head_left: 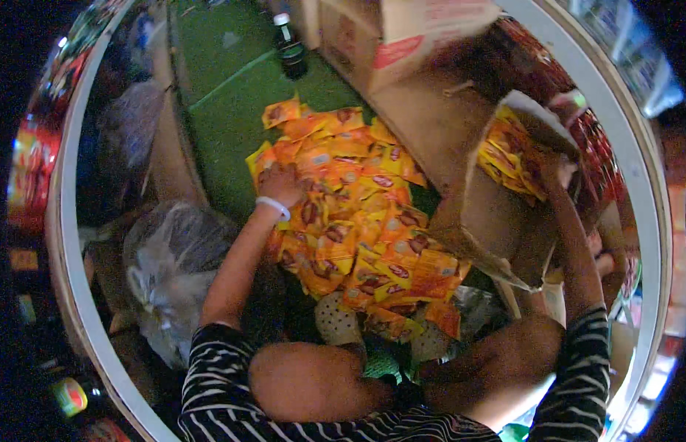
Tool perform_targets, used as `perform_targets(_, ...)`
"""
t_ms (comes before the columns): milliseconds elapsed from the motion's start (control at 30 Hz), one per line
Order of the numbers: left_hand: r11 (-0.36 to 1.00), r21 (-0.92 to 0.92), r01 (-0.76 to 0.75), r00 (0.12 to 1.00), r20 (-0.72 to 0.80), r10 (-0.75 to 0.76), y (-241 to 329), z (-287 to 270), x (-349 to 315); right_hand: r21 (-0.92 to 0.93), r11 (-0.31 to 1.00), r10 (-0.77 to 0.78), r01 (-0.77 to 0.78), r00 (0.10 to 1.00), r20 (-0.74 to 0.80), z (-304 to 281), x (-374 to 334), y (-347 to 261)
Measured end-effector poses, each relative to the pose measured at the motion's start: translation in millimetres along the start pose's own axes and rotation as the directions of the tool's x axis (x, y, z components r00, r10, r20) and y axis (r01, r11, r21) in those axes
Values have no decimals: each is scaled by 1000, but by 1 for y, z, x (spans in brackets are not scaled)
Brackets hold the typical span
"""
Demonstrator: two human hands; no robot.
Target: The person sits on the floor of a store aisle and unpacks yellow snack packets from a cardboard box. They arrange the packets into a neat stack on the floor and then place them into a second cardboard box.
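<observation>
A heap of yellow-orange sachets [358,191] covers the middle of the green surface and reaches down toward my knees. On the heap's left edge lies my left hand [282,184], palm down with its fingers stretched over the sachets; a white band circles the wrist. To the right, an open brown carton [498,221] is tilted, with more yellow sachets [509,158] inside its mouth. My right hand [555,173] reaches into this carton beside those sachets. Dimness and the carton hide its fingers, so I cannot make out its grip.
A dark bottle with a pale cap [290,51] stands beyond the heap. Large cardboard boxes [409,37] sit at the back right. Clear plastic bags [173,272] lie at my left. Reddish packets [601,158] lie past the carton. Dotted footwear [336,320] shows at the near end.
</observation>
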State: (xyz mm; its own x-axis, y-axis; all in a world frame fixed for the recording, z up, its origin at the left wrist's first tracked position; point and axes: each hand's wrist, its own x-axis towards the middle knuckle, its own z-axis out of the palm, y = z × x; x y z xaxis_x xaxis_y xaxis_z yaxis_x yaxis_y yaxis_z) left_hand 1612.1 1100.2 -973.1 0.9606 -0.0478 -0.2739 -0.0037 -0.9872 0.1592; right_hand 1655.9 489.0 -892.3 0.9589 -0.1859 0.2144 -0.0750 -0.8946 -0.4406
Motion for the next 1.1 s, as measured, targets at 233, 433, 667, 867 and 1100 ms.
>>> perform_targets(233, 980, -171, -106, 990, 79, 121, -5, -3, -29, 40, 983, -171, 177, 978, -121, -97, -56, -160)
perform_targets(433, 932, 156, -328, 945, 42, 326, -16, -20, -61, 352, 912, -100, -211, 719, 688, -147, -196, -344)
perform_targets(667, 890, -206, -408, 910, -16, 413, -3, -17, -60, 365, 775, 186, -516, 738, 648, -112, -279, -333)
perform_targets(867, 718, -599, -355, 926, -119, 359, 20, -58, -85, 446, 879, -166, -169, 768, 619, -122, -248, -331)
perform_targets(1100, 375, -884, -278, 806, -1, 593, 98, -77, -154, 747, -278, 118, -604, 751, 650, -12, -280, -315)
